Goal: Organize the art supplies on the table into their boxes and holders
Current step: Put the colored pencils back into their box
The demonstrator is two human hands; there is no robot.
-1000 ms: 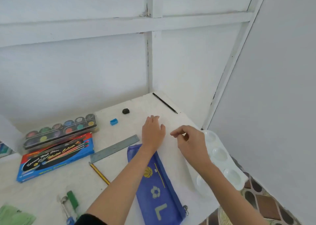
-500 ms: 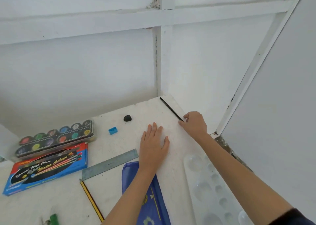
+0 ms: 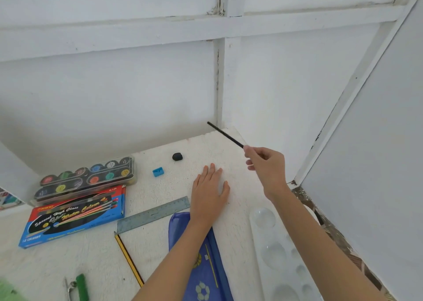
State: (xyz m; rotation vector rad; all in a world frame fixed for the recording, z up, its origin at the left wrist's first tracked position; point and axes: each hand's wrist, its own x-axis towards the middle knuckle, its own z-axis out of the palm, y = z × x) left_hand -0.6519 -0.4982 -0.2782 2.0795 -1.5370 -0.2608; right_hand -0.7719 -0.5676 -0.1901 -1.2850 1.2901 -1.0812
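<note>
Thin black stick (image 3: 225, 134): pinched at near end by our right hand (image 3: 266, 170), far end pointing to 10 o'clock, above far corner of table (image 3: 91, 255). Our left hand (image 3: 210, 194): fingers straight, flat on table, at 7 o'clock of right hand. Blue pencil case (image 3: 201, 261) beneath left forearm; ruler (image 3: 153, 213) at its 10 o'clock, palette (image 3: 274, 255) at 3 o'clock.

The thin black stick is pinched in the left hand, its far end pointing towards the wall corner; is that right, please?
Not quite: the head view shows the thin black stick pinched in the right hand, not the left hand, which lies flat on the white table. The rest holds.
</note>
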